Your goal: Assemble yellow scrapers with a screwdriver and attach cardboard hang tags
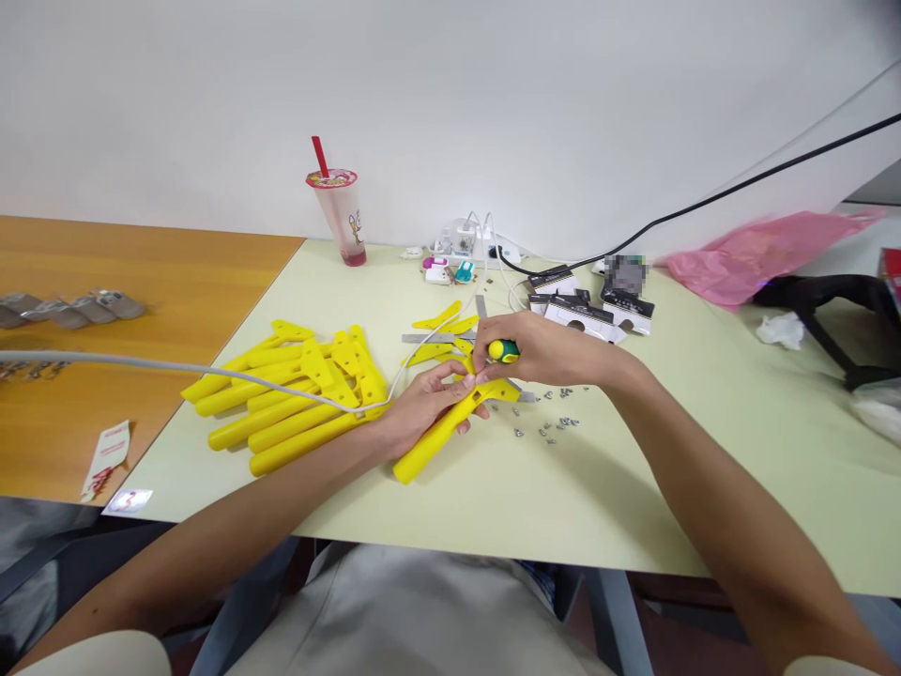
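Observation:
My left hand (433,404) is wrapped round a yellow plastic handle (435,441), whose tube end points down toward the table's front edge. From its wider head a flat strip of grey metal (526,397) sticks out to the right. My right hand (525,345) has a green-and-yellow screwdriver (504,351) tucked in its palm. Its thumb and fingertips pinch close together at the handle's head, touching it; anything tiny between them is hidden. Small metal screws (561,424) lie scattered right of the handle. Behind my hands are loose yellow plastic pieces (437,317) and flat metal blades (422,338).
Several yellow handles (282,427) are piled at the left, with a white cable (211,369) running over them. A drink cup (342,216) stands near the wall. Further back are a power strip (485,246), small cartons (577,314) and a pink plastic bag (760,253).

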